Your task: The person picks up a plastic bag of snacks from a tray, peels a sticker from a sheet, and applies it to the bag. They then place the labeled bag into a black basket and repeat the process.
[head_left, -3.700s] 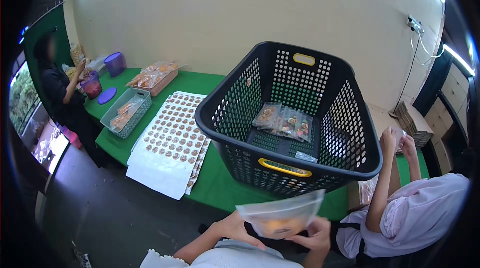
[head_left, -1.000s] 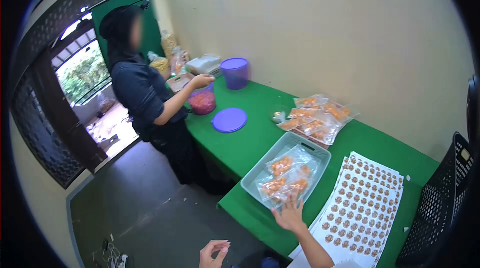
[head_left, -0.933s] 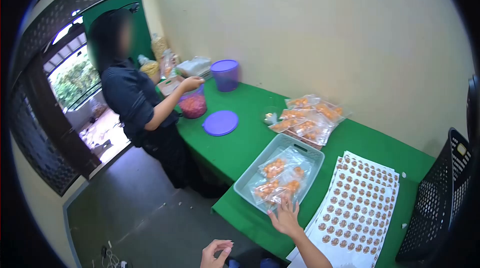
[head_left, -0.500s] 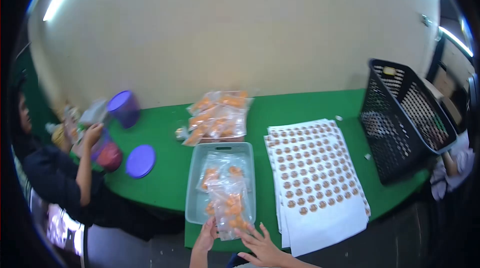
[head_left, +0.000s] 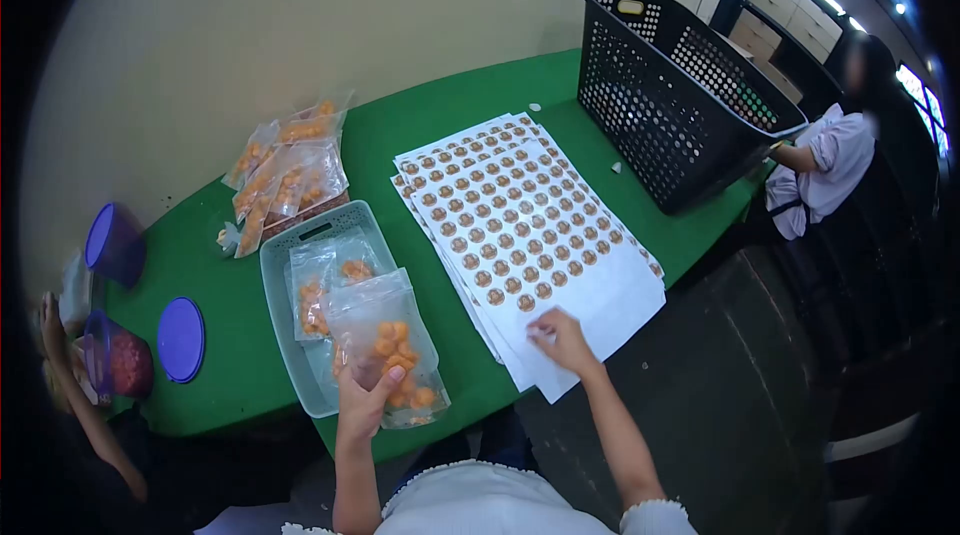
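Note:
My left hand (head_left: 365,403) grips a clear zip bag (head_left: 393,345) of orange snack pieces, thumb on its front. The bag is over the near right side of a grey-green plastic tray (head_left: 272,280), where other filled bags (head_left: 312,287) lie. Over the lower part of a sheet of round brown stickers (head_left: 515,225), my right hand (head_left: 562,340) has its fingers pinched together. Whatever may be between those fingertips is too small to make out. The sheet lies on a stack of similar sheets, near its bottom row of stickers.
More filled bags (head_left: 290,170) are piled behind the tray. A black perforated basket (head_left: 650,95) stands at the right, with a person (head_left: 825,160) beyond it. At the left are a purple container (head_left: 115,245), a purple lid (head_left: 181,340), a tub (head_left: 125,360) and a co-worker's arm (head_left: 90,420).
My view has turned right. My left hand now holds the bag alone, lifted and tilted. My right hand has left the bag and moved right onto the sticker sheet.

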A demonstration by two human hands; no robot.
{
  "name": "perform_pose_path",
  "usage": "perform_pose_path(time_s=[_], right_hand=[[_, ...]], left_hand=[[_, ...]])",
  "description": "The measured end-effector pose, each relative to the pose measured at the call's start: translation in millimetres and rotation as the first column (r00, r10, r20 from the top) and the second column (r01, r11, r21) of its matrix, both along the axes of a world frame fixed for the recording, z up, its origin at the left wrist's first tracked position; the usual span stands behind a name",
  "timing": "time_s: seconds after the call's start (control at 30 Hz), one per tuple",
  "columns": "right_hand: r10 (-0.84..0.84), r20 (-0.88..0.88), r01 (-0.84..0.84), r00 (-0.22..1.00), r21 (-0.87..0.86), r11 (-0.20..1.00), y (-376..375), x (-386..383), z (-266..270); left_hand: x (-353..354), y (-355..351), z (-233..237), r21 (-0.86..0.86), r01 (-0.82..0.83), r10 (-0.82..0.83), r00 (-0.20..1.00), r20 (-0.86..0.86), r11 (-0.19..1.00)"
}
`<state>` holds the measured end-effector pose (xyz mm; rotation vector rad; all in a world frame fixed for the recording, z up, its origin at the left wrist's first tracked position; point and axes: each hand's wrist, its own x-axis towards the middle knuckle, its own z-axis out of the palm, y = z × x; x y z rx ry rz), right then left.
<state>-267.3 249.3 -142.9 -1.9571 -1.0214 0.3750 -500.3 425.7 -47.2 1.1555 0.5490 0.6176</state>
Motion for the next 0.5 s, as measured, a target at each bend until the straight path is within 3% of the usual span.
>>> perform_pose_path(time_s=[0.03, 0.1, 0.17, 0.3, 0.5], right_hand=[[-0.103, 0.057, 0.102, 0.993, 0.033, 0.994, 8.3, 12.1, -13.8], [-0.141, 0.137, 0.146, 0.980, -0.025, 0.989, 22.7, 27.9, -19.8], [-0.164, 0.158, 0.194, 0.974, -0.195, 0.962, 36.9, 41.6, -37.4], [-0.262, 0.217, 0.300, 0.940, -0.164, 0.940, 46.8, 43.9, -58.8], [-0.332, 0.057, 0.336, 0.942, -0.212, 0.918, 52.9, 52.8, -59.6]], left_hand=[[-6.2, 1.1, 0.2, 0.004, 0.007, -0.007, 1.000, 0.001, 1.000], [-20.0, 2.9, 1.9, 0.014, 0.012, -0.012, 1.000, -0.028, 1.000], [-33.4, 0.3, 7.3, 0.032, -0.002, 0.002, 1.000, -0.006, 0.999], [-60.4, -3.2, 14.9, 0.062, -0.087, 0.084, 0.995, 0.050, 0.994], [-98.0, 5.5, -3.2, 0.053, -0.111, 0.112, 0.994, -0.011, 0.992]])
